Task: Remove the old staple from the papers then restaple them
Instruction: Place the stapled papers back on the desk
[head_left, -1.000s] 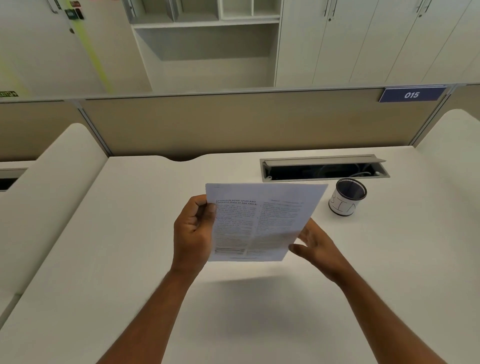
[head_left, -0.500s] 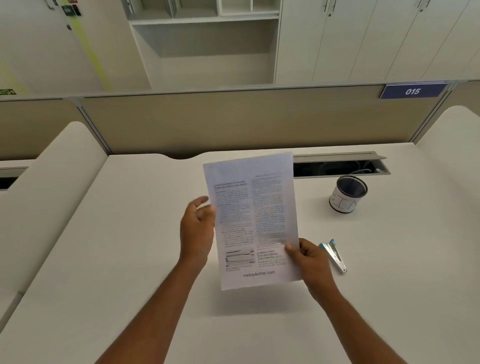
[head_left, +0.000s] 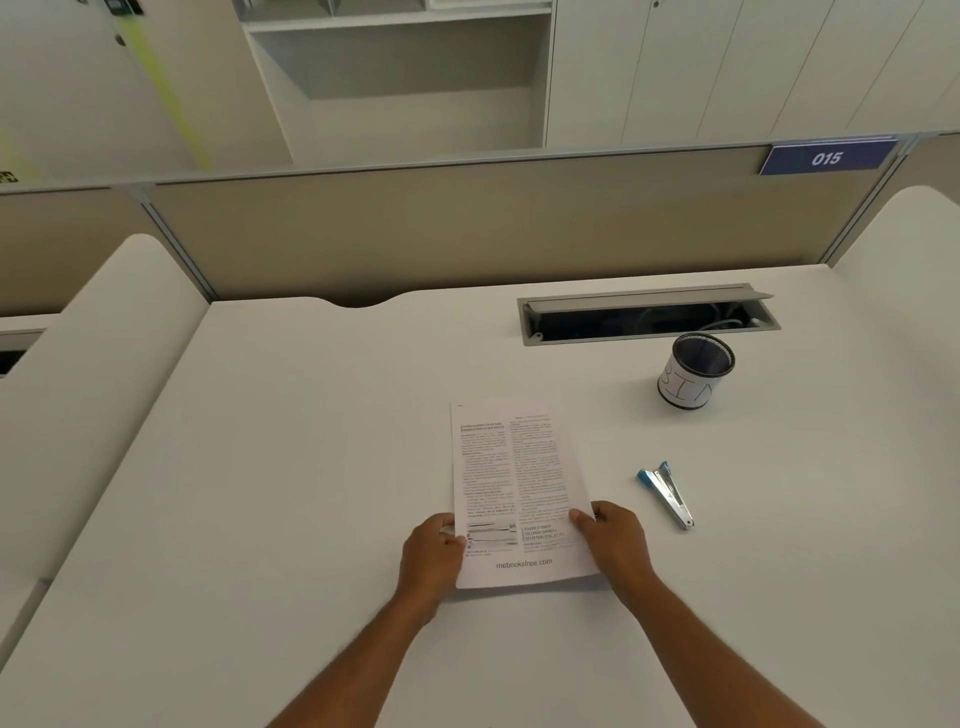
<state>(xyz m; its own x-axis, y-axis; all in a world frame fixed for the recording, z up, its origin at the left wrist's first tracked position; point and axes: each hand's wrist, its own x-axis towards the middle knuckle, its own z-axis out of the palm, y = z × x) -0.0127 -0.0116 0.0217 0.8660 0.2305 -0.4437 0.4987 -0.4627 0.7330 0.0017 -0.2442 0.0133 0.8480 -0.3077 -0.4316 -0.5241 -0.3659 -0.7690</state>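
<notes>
The printed papers (head_left: 511, 478) lie flat on the white desk (head_left: 291, 467), portrait way, with a small dark staple mark near their top left corner. My left hand (head_left: 434, 558) grips their lower left edge. My right hand (head_left: 615, 540) grips their lower right edge, thumb on the page. A small stapler (head_left: 667, 493) with a blue end and a chrome body lies on the desk to the right of the papers, apart from both hands.
A black mesh pen cup (head_left: 693, 371) with a white label stands at the back right. Behind it is an open cable slot (head_left: 647, 314) in the desk. A beige partition (head_left: 467, 228) closes the far edge.
The papers were held up in the air and turned upright. Now both hands have lowered them flat onto the desk, nearer to me. The stapler has come into view.
</notes>
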